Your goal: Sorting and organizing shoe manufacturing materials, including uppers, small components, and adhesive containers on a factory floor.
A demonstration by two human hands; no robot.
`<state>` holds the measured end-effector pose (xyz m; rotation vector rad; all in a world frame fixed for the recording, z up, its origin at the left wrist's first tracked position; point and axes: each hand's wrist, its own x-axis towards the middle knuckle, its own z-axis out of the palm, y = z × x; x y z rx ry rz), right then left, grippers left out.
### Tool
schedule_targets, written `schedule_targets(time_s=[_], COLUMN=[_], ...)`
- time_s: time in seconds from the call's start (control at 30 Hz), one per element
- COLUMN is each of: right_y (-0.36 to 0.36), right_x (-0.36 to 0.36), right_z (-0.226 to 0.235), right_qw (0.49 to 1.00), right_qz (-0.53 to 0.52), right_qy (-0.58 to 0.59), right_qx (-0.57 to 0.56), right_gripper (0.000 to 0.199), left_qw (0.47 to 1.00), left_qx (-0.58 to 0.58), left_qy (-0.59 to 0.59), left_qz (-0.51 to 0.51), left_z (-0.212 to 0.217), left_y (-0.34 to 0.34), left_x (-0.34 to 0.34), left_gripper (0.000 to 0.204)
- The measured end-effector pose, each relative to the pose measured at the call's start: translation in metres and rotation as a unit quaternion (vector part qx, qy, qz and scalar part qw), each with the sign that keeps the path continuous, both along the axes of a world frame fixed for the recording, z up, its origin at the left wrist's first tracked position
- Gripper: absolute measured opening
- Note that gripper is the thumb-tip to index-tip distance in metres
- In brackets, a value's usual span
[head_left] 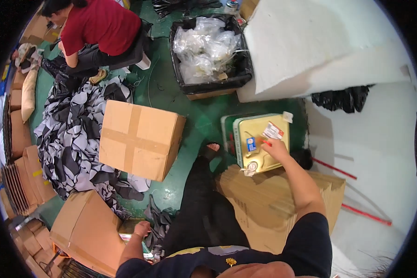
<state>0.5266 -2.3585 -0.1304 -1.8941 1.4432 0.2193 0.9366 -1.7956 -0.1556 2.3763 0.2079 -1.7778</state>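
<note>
My right hand (277,149) is over a square, gold-topped metal tin (274,160) on the right, its fingers closed on a small red object (267,143) whose kind I cannot make out. The tin top carries a blue label (250,144), a white-and-red label (273,130) and a round cap (252,166) near its front corner. Down at the lower left, my left hand (142,229) is curled beside a cardboard box and a small metallic-looking container (126,235). What its fingers hold, if anything, is hidden.
A taped carton (139,139) stands left of my leg, beside heaped grey-and-black fabric pieces (74,139). Flattened cardboard (264,199) lies before the tin. A black-lined bin (183,85) holds clear plastic bags. A person in a red shirt (102,28) sits far left.
</note>
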Motion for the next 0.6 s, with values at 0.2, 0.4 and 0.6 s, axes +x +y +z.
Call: schedule_targets(time_s=[0.2, 0.4, 0.6], right_y=[-0.07, -0.122, -0.132], right_x=[-0.044, -0.119, -0.107], right_z=[-0.072, -0.133, -0.131], right_qw=[0.996, 0.982, 0.969], right_qz=[-0.073, -0.123, -0.171], right_qy=[0.058, 0.143, 0.181], right_qx=[0.004, -0.007, -0.003], right_gripper=[0.033, 0.039, 0.045], left_qw=[0.998, 0.998, 0.994], left_qx=[0.035, 0.061, 0.106], left_qy=[-0.024, 0.009, 0.005], left_qz=[-0.037, 0.018, 0.014], left_z=[-0.026, -0.01, -0.002], left_y=[-0.045, -0.088, -0.079], left_x=[0.029, 0.024, 0.017], left_gripper=[0.026, 0.028, 0.022])
